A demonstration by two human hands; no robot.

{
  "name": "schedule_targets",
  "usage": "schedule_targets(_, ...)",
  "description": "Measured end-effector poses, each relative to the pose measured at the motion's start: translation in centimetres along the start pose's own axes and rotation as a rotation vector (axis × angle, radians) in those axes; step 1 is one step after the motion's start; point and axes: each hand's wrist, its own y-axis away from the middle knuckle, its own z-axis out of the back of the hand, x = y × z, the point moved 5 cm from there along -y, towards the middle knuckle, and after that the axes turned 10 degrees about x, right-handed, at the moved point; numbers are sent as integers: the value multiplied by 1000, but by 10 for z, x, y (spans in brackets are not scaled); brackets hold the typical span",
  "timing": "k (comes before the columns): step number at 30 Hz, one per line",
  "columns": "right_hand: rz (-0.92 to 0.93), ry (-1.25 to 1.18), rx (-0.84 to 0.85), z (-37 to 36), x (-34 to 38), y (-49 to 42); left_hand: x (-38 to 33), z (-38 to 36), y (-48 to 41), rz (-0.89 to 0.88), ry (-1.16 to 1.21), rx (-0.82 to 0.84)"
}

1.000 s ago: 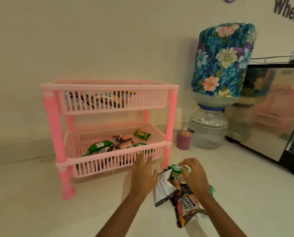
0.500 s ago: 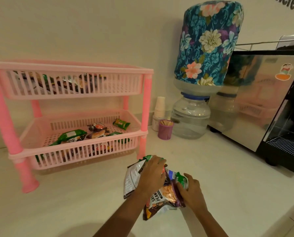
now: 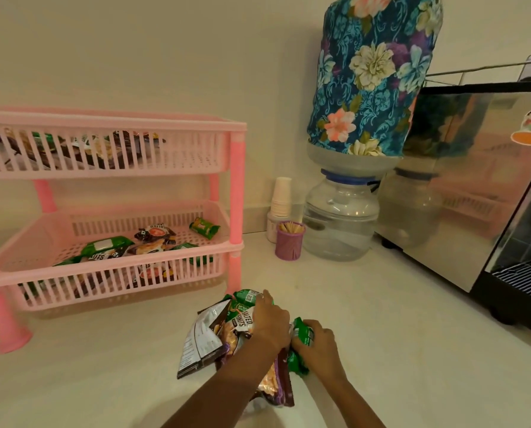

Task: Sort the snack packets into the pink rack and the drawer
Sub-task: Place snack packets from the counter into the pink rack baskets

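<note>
A bunch of snack packets (image 3: 227, 332) lies on the white counter in front of me, with a salted peanuts packet (image 3: 242, 319) on top and a dark packet sticking out to the left. My left hand (image 3: 270, 319) grips the top of the bunch. My right hand (image 3: 316, 347) holds a green packet (image 3: 301, 333) at the bunch's right side. The pink rack (image 3: 236, 180) stands to the left; both its shelves hold several packets. No drawer is in view.
A water bottle with a floral cover (image 3: 366, 72) sits on a clear dispenser base (image 3: 341, 217) at the back. Beside it stand stacked paper cups (image 3: 281, 196) and a purple holder of sticks (image 3: 290, 244). A steel machine (image 3: 474, 180) fills the right side.
My left hand has come from in front of the rack's lower shelf onto the bunch of packets. The view has swung right, and the rack now sits further left.
</note>
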Motion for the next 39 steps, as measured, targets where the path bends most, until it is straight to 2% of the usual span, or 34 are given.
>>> schedule_targets(3, 46, -22, 3, 4, -1, -5, -5, 1, -4, 50, -9, 28)
schedule_targets(7, 99, -67, 27, 7, -4, -13, -6, 2, -6, 63, 148, 10)
schedule_targets(10, 101, -121, 15, 14, -4, -17, 2, 6, -6, 51, 366, -48)
schedule_targets(15, 159, -204, -29, 35, 12, -22, 23, 28, 0, -11, 880, -172)
schedule_targets(18, 214, -258, -61, 48, 34, -24, 35, 46, 4, -53, 1033, -240)
schedule_targets(23, 355, -334, -107, 68, 87, -23, 66, 85, 24, -123, 1117, -433)
schedule_targets(30, 586, -441, -124, 91, 194, -17, 132, 156, 72, -170, 1102, -761)
schedule_targets(39, 841, -271, -212, 108, 326, -7, 224, 229, 124, -120, 1063, -1082)
